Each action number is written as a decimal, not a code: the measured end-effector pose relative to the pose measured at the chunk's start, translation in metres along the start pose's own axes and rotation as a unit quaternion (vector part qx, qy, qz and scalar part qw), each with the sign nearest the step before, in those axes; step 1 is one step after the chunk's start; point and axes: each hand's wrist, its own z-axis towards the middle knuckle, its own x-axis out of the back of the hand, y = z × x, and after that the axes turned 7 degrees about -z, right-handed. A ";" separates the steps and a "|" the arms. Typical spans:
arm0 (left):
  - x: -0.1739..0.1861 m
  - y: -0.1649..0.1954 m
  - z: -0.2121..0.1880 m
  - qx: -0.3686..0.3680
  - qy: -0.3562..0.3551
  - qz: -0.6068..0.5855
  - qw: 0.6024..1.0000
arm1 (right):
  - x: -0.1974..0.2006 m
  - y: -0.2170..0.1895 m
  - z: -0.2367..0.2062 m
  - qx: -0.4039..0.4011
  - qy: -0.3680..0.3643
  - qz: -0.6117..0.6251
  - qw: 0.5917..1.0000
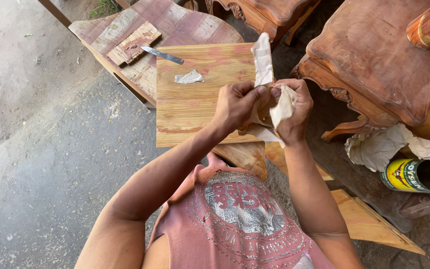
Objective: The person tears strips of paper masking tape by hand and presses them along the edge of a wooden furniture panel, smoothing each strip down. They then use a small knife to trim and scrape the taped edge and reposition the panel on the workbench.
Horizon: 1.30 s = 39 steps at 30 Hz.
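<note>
Hands meet over a workpiece in the head view, looking straight down past a faded pink printed shirt [235, 219]. The left hand [235, 102] and right hand [292, 112] are both closed on a creased, off-white sheet of sandpaper [264, 60], fingers pinched around it just above the near right corner of a pale, square wooden board with reddish streaks [195, 99]. One strip of the sheet stands upright above the thumbs, another is bunched against the right palm, and a fold hangs below, so the grip looks suited to folding or tearing it to a handy size.

A smear of light grey filler paste [190, 77] sits on the board's upper middle. A flat metal putty knife [161, 55] lies across the board's far edge, blade within reach of the paste. To the right stand a carved reddish-brown wooden table [374, 60], crumpled white paper [389, 147] and a dark can with a yellow label [409, 175].
</note>
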 end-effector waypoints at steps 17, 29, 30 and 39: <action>0.007 -0.025 0.020 -0.040 0.046 -0.177 0.982 | -0.002 0.024 0.001 0.053 -0.095 0.078 0.991; 0.041 -0.005 0.008 -0.254 0.172 0.189 0.933 | 0.028 0.026 0.043 -0.036 -0.214 -0.168 0.962; 0.046 0.003 0.006 -0.352 0.172 0.292 0.872 | 0.028 0.021 0.047 -0.016 -0.230 -0.196 0.953; 0.057 0.033 0.029 -0.257 -0.123 0.533 0.796 | 0.005 -0.002 0.074 0.226 -0.285 -0.316 0.876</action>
